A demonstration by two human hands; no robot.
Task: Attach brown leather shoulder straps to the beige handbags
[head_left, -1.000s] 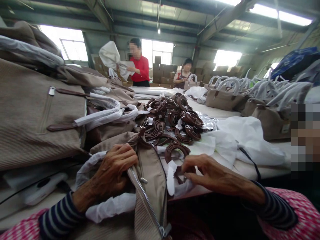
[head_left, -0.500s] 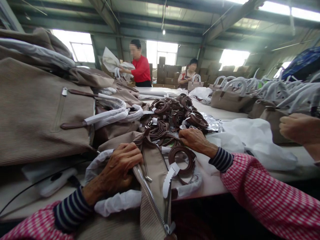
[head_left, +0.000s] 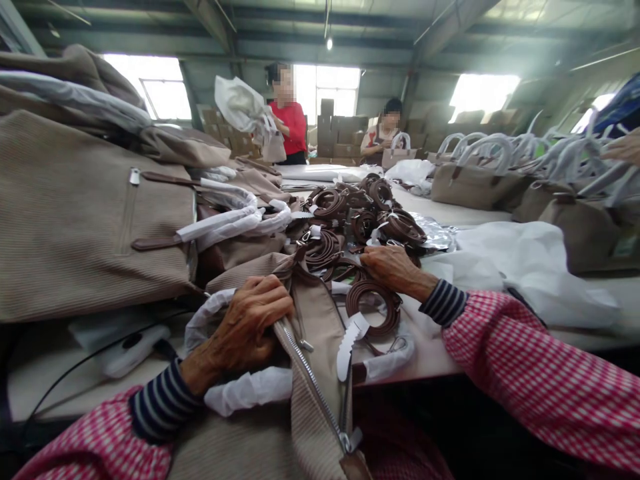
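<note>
My left hand is closed on the edge of a beige ribbed handbag, by its zipper. The bag lies in front of me with its zipper open and the lining showing. White wrapping covers its handles, and a white notched tag hangs at the opening. My right hand reaches over the bag to a pile of coiled brown straps, its fingers closed at the pile's near side. What they pinch is hidden. One coiled strap rests just below that hand.
More beige handbags are heaped on the left, and others stand along the right. White sheeting spreads right of the straps. A white device with a black cable lies at left. Two people work at the back.
The view has shifted slightly; both my hands keep nearly the same hold and place. At the right edge another person's hand has moved up toward the bag handles. The person in red has turned.
</note>
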